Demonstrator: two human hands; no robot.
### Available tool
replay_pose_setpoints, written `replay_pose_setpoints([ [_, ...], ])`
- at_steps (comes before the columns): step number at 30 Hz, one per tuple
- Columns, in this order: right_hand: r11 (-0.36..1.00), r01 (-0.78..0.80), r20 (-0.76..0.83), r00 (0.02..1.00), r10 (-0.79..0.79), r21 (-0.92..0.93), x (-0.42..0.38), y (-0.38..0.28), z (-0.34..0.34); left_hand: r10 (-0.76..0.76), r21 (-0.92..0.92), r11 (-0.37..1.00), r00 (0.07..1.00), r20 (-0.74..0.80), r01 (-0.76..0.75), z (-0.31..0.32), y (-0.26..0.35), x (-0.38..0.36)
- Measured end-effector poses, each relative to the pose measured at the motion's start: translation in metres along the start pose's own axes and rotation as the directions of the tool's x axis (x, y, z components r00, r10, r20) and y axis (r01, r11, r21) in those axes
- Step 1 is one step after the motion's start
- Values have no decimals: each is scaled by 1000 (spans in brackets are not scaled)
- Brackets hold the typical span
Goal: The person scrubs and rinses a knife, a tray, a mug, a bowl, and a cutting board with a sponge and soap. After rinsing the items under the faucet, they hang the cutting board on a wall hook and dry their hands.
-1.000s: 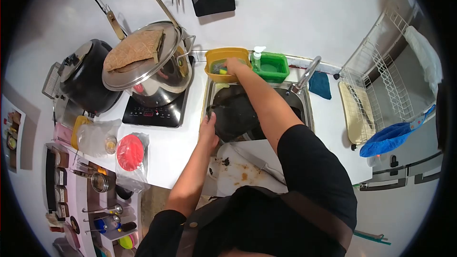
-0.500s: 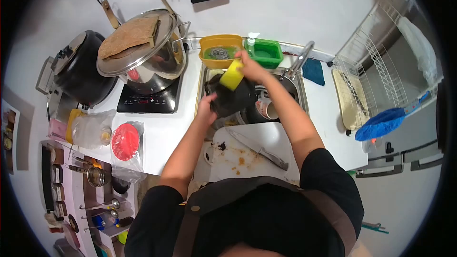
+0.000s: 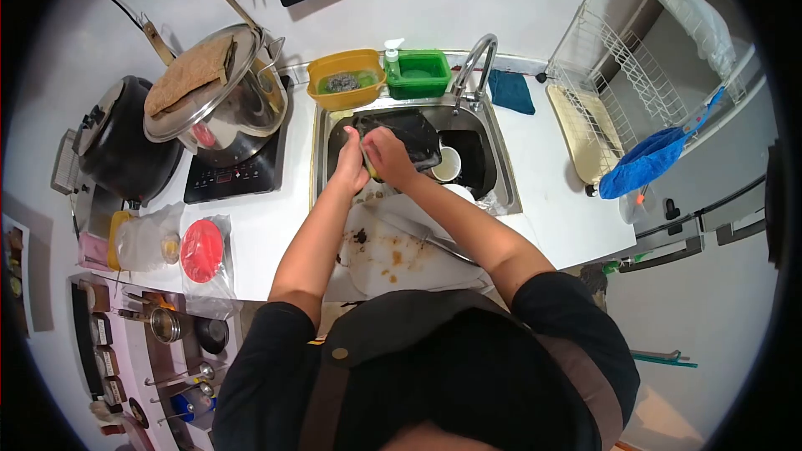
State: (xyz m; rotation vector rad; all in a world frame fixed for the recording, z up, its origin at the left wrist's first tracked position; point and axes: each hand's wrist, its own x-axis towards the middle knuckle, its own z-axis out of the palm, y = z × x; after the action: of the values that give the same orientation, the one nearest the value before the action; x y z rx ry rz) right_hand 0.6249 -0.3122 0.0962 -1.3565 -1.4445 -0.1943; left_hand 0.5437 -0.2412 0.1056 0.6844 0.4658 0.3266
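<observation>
Over the sink [image 3: 511, 179], my left hand [image 3: 352, 164] grips the near-left edge of a black plastic container [image 3: 414, 134], tilted above the basin. My right hand [image 3: 388, 155] is closed against that same edge, with a bit of a yellow sponge [image 3: 373, 173] showing under its fingers. Most of the sponge is hidden by the hand. A white cup [image 3: 448, 164] stands in the basin to the right of the container. Nearer to me lies a white cutting board [image 3: 368, 263] with brown scraps and a knife [image 3: 430, 239] on it.
Behind the sink are a yellow basin [image 3: 322, 98] with a scouring pad, a green tub [image 3: 420, 88] and the faucet [image 3: 480, 67]. A lidded steel pot [image 3: 251, 113] sits on an induction cooker [image 3: 224, 177] at left. A wire dish rack [image 3: 643, 88] stands at right.
The view has shifted. My right hand has moved the sponge from the container's inside down to its near-left edge, beside my left hand. The container has turned, and more of the cup shows.
</observation>
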Motion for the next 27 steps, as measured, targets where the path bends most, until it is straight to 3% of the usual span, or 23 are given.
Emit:
replay_pose_setpoints([
  [2,997,-28,-80,997,23,-68,8,0,1,77,98,992,997,25,-79,8,-7,-5],
  [4,996,-79,-104,992,75,-44,21,4,-3,33,102,994,999,40,-37,5,-7,-1],
  [6,992,64,-46,997,-70,-108,15,-4,-4,47,133,990,995,-89,-35,-9,7,8],
  [7,996,61,-35,997,-63,-69,9,-10,-2,31,21,999,987,-158,-28,11,19,-8],
  [10,999,36,4,999,-36,-39,6,-10,-1,45,76,996,996,-74,-40,0,17,-1],
  [12,987,33,-58,997,-42,-159,22,7,-5,104,127,987,995,-2,-103,-9,-4,7],
  [14,990,73,-31,997,-77,-118,25,28,-14,86,120,989,996,-29,-82,-13,-5,8],
  [15,971,65,-81,993,-86,-230,24,34,-22,153,106,983,987,-40,-148,-5,2,-5],
  [16,940,52,-125,987,-99,-337,20,46,-29,218,89,973,974,-54,-213,-3,5,-11],
  [19,932,-86,-188,982,19,-352,19,56,-35,174,58,983,983,49,-177,-15,10,-4],
  [22,972,103,-110,986,-129,-210,21,19,2,141,56,988,987,70,-145,-19,5,10],
  [23,994,66,-108,991,-75,-82,23,1,3,133,52,989,988,74,-137,-20,3,10],
  [24,995,63,-107,992,-71,-83,21,7,-2,128,50,990,989,79,-132,-21,2,9],
  [26,964,-4,-140,990,-34,-264,17,35,-16,128,69,989,989,74,-133,-14,9,-5],
  [27,948,-137,-172,981,89,-289,17,39,-22,129,83,987,989,67,-134,-12,10,-9],
])
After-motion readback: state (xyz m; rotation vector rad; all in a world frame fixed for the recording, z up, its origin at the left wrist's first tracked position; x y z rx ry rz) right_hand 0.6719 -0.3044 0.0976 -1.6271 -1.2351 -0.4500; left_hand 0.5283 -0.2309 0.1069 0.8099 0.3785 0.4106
